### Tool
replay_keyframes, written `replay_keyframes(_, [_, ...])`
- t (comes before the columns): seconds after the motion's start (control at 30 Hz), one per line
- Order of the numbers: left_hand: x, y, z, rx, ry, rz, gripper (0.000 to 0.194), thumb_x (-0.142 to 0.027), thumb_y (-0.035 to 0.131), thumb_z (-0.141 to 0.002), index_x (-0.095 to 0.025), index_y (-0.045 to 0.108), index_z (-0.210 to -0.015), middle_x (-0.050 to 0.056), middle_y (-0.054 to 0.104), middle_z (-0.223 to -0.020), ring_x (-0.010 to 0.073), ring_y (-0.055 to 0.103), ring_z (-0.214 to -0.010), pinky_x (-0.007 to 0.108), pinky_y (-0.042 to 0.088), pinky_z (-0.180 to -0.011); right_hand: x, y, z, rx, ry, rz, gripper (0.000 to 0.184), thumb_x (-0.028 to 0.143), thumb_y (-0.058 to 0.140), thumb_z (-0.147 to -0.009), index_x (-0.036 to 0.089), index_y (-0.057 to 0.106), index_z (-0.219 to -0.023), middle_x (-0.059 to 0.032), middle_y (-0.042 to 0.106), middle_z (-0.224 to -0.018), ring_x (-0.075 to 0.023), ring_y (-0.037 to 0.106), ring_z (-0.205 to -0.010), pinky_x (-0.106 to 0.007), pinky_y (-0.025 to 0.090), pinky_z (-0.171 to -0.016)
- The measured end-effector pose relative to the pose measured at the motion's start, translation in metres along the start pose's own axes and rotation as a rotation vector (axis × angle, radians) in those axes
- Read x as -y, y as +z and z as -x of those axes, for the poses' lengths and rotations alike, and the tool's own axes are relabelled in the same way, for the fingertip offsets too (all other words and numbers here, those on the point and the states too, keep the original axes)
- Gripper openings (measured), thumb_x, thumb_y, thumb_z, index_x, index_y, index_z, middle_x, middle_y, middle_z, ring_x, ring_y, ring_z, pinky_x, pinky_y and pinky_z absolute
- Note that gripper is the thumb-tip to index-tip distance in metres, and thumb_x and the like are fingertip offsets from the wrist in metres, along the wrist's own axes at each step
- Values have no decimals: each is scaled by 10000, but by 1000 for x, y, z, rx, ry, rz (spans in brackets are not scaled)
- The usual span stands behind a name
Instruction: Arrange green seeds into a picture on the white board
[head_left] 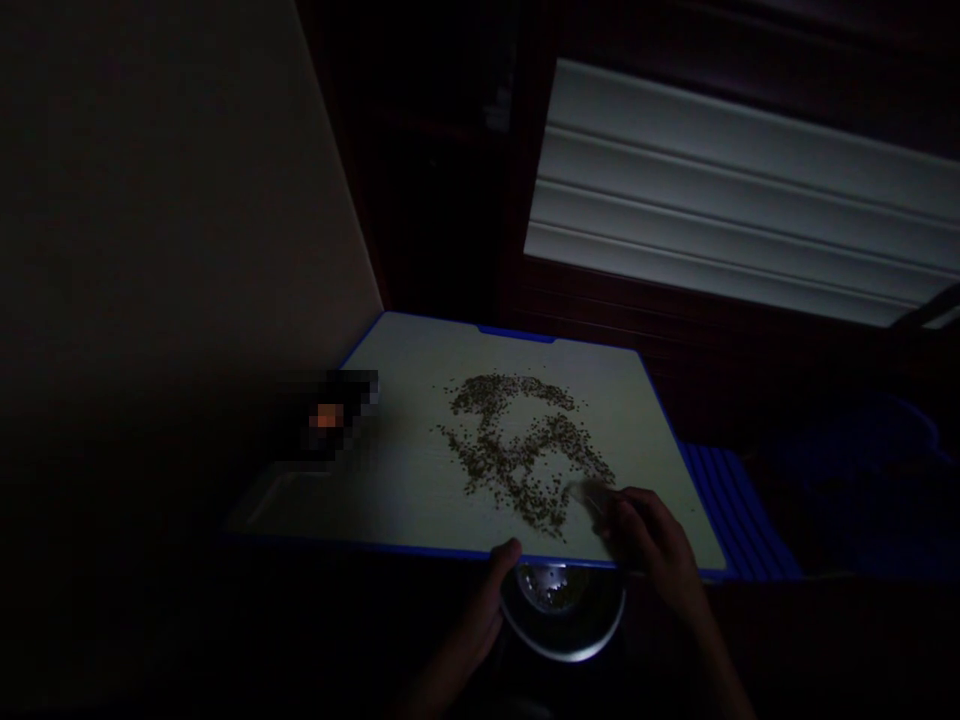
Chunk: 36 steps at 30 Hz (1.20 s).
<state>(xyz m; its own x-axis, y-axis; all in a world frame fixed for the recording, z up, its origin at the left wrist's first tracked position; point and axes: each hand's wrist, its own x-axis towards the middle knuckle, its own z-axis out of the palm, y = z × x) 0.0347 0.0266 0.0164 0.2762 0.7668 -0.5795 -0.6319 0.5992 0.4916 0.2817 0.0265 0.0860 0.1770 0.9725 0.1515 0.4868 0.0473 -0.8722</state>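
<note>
Many small brown seeds or grains (517,450) lie scattered in a loose patch on a white tabletop board (405,400) with a blue edge. At the board's front edge, my left hand (491,595) has its thumb over the rim; its other fingers are mostly hidden below. My right hand (660,540) is over the front right of the board, fingers pinched round a small thin item (589,495) at the edge of the seeds. Darkness hides what that item is. Under the front edge, between my hands, a shiny metal bowl (574,655) holds some dark bits.
A blurred-out dark object with an orange spot (326,415) is at the board's left side. A plain wall (172,180) rises on the left. Behind are dark wooden furniture and a pale slatted panel (712,190). Blue striped material (739,510) lies to the right.
</note>
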Motion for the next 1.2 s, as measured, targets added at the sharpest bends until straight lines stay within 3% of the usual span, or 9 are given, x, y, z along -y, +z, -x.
replay_keyframes(0.23, [4, -8, -10, -7, 26, -67, 505, -535, 971, -631, -183, 822, -961, 93, 859, -1100, 376, 711, -1261, 479, 456, -1171, -2, 0, 0, 51, -5, 14, 343, 537, 668, -983, 246, 762, -1138, -90, 829, -1136, -260, 783, -1059, -356, 636, -917])
replay_keyframes(0.37, [2, -11, -13, -4, 27, -81, 534, -534, 973, -628, -166, 818, -983, 109, 853, -1120, 382, 704, -1261, 483, 453, -1161, -3, 1, 1, 90, -23, 14, 350, 518, 687, -977, 281, 771, -1220, -83, 815, -1257, -282, 771, -1151, -415, 615, -1017])
replay_keyframes(0.67, [1, -16, -17, 9, 37, -99, 421, -508, 975, -641, -189, 791, -846, 36, 836, -874, 273, 754, -941, 404, 523, -992, -2, 1, 2, 176, -191, 16, 233, 456, 692, -990, 258, 811, -1019, -75, 821, -1014, -237, 767, -950, -353, 621, -868])
replay_keyframes(0.87, [0, -15, -15, 16, 7, -87, 448, -493, 970, -656, -161, 802, -905, 71, 846, -929, 301, 764, -979, 429, 533, -999, 1, -1, 0, 274, -284, 38, 148, 358, 682, -1004, 268, 797, -1030, -65, 782, -945, -219, 726, -900, -333, 591, -789])
replay_keyframes(1.07, [1, -14, -12, -4, -1, -71, 464, -499, 961, -672, -167, 804, -955, 86, 855, -994, 343, 754, -1129, 441, 524, -1045, -1, 0, -1, 309, -300, 56, 127, 321, 671, -1013, 274, 779, -1059, -60, 771, -979, -216, 717, -930, -349, 589, -821])
replay_keyframes(1.2, [1, -12, -10, -5, -5, -66, 443, -504, 973, -656, -176, 800, -899, 61, 846, -885, 327, 778, -1018, 443, 531, -1035, 1, 2, 0, 325, -307, 65, 137, 318, 652, -1026, 280, 778, -1064, -56, 775, -995, -213, 721, -952, -349, 587, -824])
